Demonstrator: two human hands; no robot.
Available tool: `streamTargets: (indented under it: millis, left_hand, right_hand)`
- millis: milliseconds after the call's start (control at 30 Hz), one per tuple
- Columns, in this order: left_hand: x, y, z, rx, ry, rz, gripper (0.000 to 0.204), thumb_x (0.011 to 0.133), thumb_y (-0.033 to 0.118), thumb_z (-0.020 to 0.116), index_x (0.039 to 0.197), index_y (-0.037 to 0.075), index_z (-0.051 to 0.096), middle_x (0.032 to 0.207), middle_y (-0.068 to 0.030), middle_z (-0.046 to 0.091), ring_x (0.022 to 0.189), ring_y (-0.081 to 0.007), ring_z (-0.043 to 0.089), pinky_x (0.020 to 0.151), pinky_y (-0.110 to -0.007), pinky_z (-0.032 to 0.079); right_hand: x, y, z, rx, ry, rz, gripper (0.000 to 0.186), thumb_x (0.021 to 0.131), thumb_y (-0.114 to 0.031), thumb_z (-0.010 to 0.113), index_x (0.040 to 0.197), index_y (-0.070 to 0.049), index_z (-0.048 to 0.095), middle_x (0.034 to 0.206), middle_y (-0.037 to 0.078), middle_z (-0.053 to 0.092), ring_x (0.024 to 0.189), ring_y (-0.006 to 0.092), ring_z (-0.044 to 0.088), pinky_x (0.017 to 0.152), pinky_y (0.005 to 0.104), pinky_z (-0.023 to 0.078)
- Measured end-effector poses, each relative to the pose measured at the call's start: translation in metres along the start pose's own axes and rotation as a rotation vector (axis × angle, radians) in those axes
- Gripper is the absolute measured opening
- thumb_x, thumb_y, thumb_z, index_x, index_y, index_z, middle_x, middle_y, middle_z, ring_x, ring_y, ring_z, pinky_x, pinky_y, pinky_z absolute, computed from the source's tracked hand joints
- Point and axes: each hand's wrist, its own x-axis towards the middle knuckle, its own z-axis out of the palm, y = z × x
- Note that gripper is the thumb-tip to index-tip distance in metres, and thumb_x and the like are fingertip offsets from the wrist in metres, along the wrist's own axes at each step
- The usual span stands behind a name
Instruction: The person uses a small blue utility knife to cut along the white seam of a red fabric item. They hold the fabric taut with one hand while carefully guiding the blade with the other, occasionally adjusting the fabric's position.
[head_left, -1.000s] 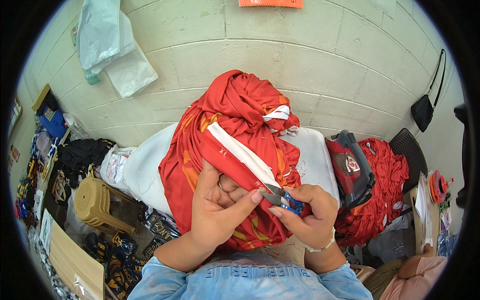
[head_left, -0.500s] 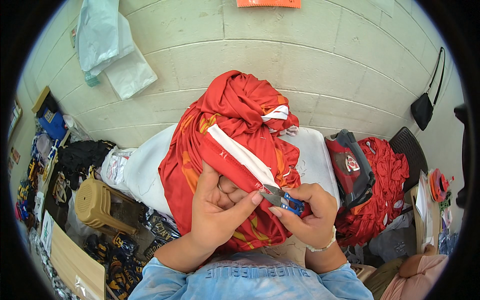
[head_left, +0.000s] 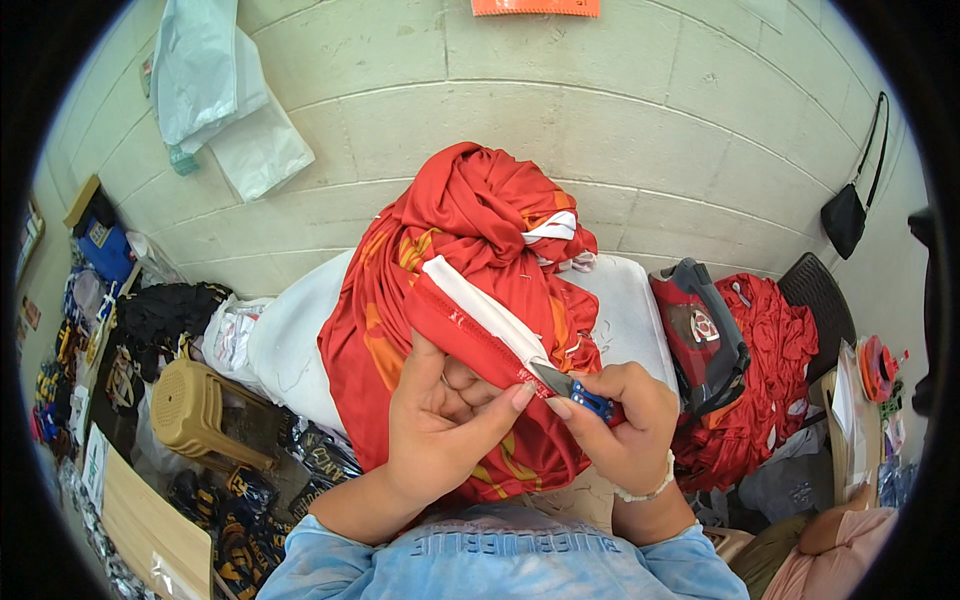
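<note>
A bunched red garment pile [head_left: 470,200] with yellow-orange markings lies on a white padded surface [head_left: 290,340] in front of me. My left hand [head_left: 440,420] grips a red band with a white strip [head_left: 480,310], thumb pressed on it near its lower end. My right hand [head_left: 630,430] is closed on small blue-handled thread snips [head_left: 590,398], their metal blades pressed together at the band's seam beside my left thumb. Whether the tip is under a stitch is too small to tell.
A red-grey iron [head_left: 700,335] and more red fabric [head_left: 775,360] sit at right, near a co-worker's arm [head_left: 830,530]. At left are stacked plastic stools [head_left: 190,400], a wooden board [head_left: 150,510] and dark clothing [head_left: 165,310]. A block wall [head_left: 550,110] stands behind.
The snips' blades have closed, and my right thumb has moved up closer to the band. The upper end of the band has shifted slightly right.
</note>
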Motion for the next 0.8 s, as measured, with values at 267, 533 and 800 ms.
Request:
streamTargets:
  millis: [267,533,800]
  left_hand:
    - [0.008,0.001,-0.004,-0.053,0.057,-0.009,0.068,0.083,-0.012,0.052,0.140,0.002,0.017,0.115,-0.0138,0.055,0.105,-0.0163,0.056,0.088,-0.026,0.045]
    - [0.009,0.005,-0.007,-0.100,-0.009,-0.026,0.065,0.084,-0.011,0.052,0.139,-0.002,0.019,0.111,-0.0137,0.058,0.102,-0.0143,0.058,0.087,-0.025,0.046]
    - [0.005,0.004,-0.003,-0.092,0.004,-0.025,0.067,0.084,-0.011,0.052,0.140,-0.001,0.017,0.113,-0.0140,0.057,0.102,-0.0139,0.057,0.087,-0.025,0.045]
  right_hand:
    - [-0.016,0.013,0.002,0.253,-0.111,0.291,0.018,0.075,0.001,0.068,0.084,-0.001,0.052,0.072,-0.002,0.053,0.060,0.0011,0.041,0.053,0.0181,0.032]
    - [-0.015,0.003,0.000,0.139,0.072,0.041,0.030,0.070,-0.012,0.076,0.089,0.002,0.057,0.070,0.009,0.059,0.057,0.0133,0.055,0.054,0.0228,0.043]
    - [-0.013,0.005,0.003,0.043,0.062,-0.073,0.034,0.065,-0.009,0.080,0.087,0.002,0.057,0.071,0.011,0.061,0.057,0.0177,0.061,0.051,0.0256,0.046]
